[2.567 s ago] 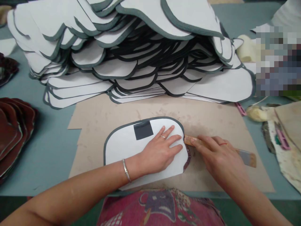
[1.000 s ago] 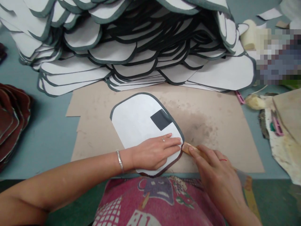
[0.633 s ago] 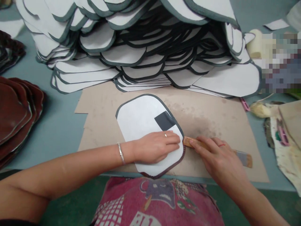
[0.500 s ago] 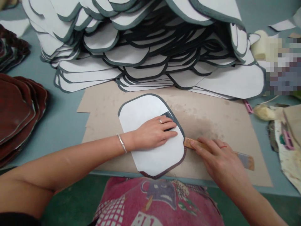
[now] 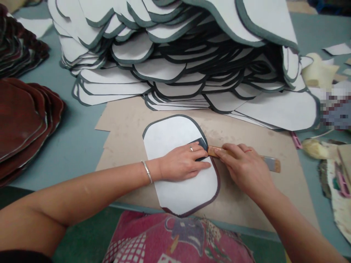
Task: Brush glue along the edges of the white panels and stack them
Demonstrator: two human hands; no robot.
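A white panel (image 5: 170,135) with rounded corners and a narrow dark border lies in front of me. My left hand (image 5: 183,160) rests flat on it, fingers stretched out, partly over a dark rectangular patch (image 5: 201,143). In my right hand (image 5: 244,164), the fingers are wrapped round a flat wooden-tipped tool (image 5: 214,151) with a grey band towards its rear end. Its tip touches the panel's right edge, close to my left fingertips. Below the tip the border looks maroon; above it, dark grey. My right fingers hide the tool's middle.
Brown cardboard (image 5: 123,128) lies under the panel. Behind it rises a large heap of dark-edged white panels (image 5: 164,69). Reddish-brown pieces (image 5: 22,117) are stacked at left. At right are a pale yellow lump (image 5: 314,148) and pink-handled items (image 5: 296,140).
The tool and my right hand have moved up and left along the panel's right edge. The maroon border now reaches higher there. My left hand stays on the panel; the whole view has shifted slightly.
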